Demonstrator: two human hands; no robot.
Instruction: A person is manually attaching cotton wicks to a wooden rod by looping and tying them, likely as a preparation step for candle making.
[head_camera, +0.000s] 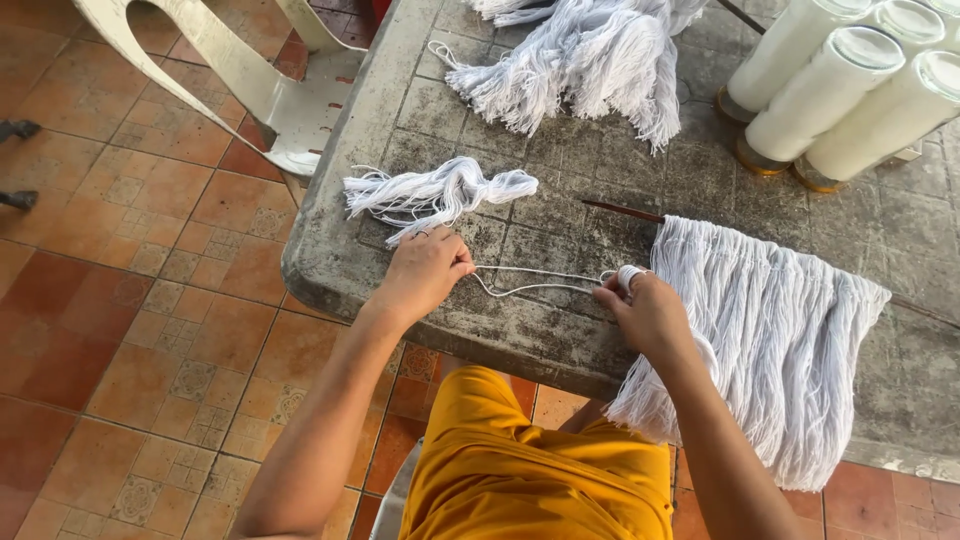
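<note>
Two hands share one white cord (535, 281): the left hand (425, 272) pinches its end in a closed grip, the right hand (648, 308) pinches the other end beside the cord fringe (770, 330) hanging from a brown stick (622, 210) over the near edge of the grey surface (560, 330). Bare surface lies between the hands. A loose cord bundle (435, 195) lies just beyond the left hand. Farther right, glass jars (850, 95) hold white wax

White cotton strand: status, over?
Left hand and right hand each pinch thin white cotton strand, stretched between them. Fringe on stick beside right. Nothing blocking.
</note>
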